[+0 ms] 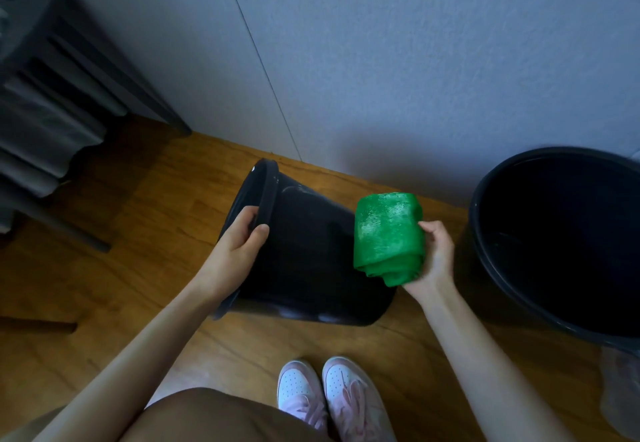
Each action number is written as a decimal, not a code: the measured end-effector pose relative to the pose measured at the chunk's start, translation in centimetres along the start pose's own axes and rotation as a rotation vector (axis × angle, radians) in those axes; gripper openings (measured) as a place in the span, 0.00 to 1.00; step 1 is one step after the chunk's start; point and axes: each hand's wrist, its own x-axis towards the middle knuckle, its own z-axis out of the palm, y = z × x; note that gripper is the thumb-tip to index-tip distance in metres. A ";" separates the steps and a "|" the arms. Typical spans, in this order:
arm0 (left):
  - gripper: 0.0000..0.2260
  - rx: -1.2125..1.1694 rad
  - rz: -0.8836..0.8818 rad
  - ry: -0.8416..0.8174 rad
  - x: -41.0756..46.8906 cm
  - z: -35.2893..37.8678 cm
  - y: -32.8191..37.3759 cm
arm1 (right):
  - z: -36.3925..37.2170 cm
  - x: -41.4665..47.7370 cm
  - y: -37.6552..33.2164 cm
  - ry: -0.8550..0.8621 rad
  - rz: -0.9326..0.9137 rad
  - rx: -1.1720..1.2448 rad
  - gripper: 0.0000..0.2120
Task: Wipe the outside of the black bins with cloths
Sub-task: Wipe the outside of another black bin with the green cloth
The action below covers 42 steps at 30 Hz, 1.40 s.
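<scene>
In the middle of the frame a black bin lies tipped on its side over the wooden floor, its open mouth turned toward the left of the picture and its closed base toward the lower right. Whether its underside bears on the boards or is partly lifted cannot be told. The left hand holds it by the rim, thumb on the outside and fingers curled over the lip into the mouth. The right hand, right of centre, has its fingers closed round a folded green cloth, which sits against the bin's outer wall near the base; it is not clear how firmly the cloth presses there. A second black bin stands upright at the right edge, well apart from the hands, against the grey wall. The tipped bin looks like thin, smooth plastic, so it should be light and stiff but inclined to roll or slide under a rubbing stroke. The rolled rim is the natural place to hold it, since the tapering wall offers little to catch. The cloth is soft and bulky, and it will take the curve of the wall best when spread flat under the palm. Dark furniture fills the upper left, and a pair of pale shoes shows at the bottom centre.
</scene>
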 end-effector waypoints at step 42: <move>0.09 0.010 -0.004 -0.037 -0.2 -0.4 -0.6 | -0.2 0.7 0.3 0.301 -1.143 -1.421 0.15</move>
